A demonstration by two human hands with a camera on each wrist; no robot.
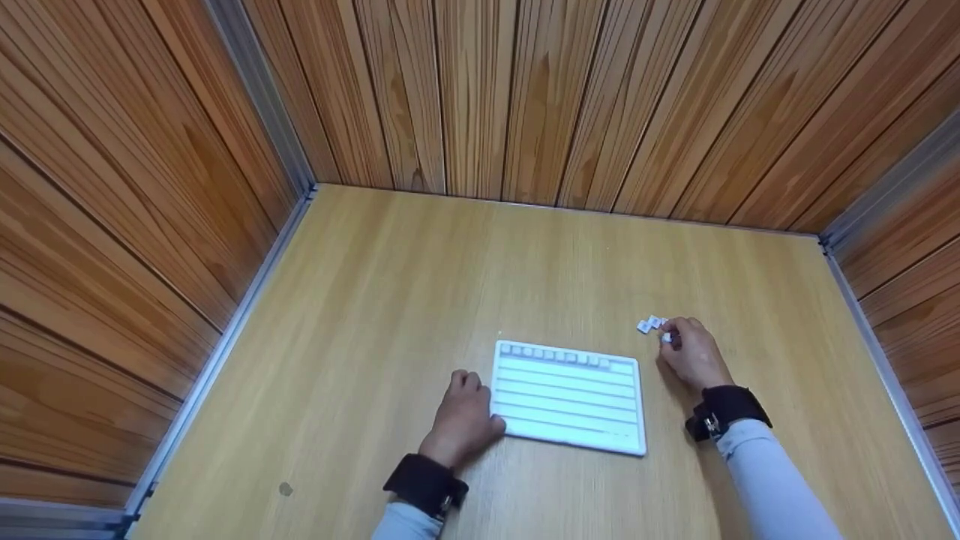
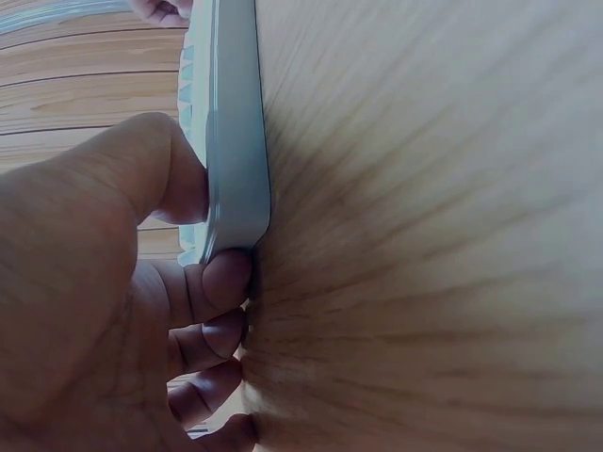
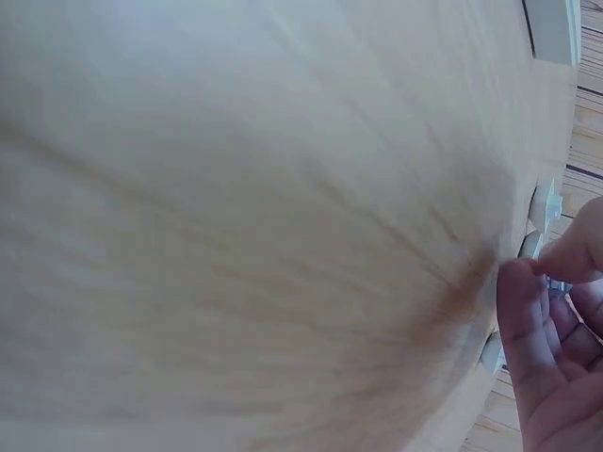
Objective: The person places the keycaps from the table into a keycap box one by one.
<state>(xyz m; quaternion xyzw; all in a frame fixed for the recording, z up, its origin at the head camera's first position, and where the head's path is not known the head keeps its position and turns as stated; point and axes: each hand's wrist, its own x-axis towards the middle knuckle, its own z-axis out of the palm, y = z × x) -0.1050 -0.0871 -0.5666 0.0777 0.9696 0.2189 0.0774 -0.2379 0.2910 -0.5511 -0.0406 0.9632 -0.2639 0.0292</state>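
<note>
Near the tabletop's front edge, my left hand (image 1: 463, 420) gripped the white grooved board's (image 1: 568, 397) left edge, fingers curled; my right hand (image 1: 694, 354) pinched a small white tile (image 1: 666, 337) beside loose tiles (image 1: 649, 324).

The left hand (image 1: 463, 420) was laid palm down, its thumb and curled fingers (image 2: 212, 287) clamped at an edge. The right hand (image 1: 691, 352) was reached forward, its fingertips (image 3: 520, 282) drawn together in a pinch. A dark band was worn on each wrist, and both forearms were sleeved.
</note>
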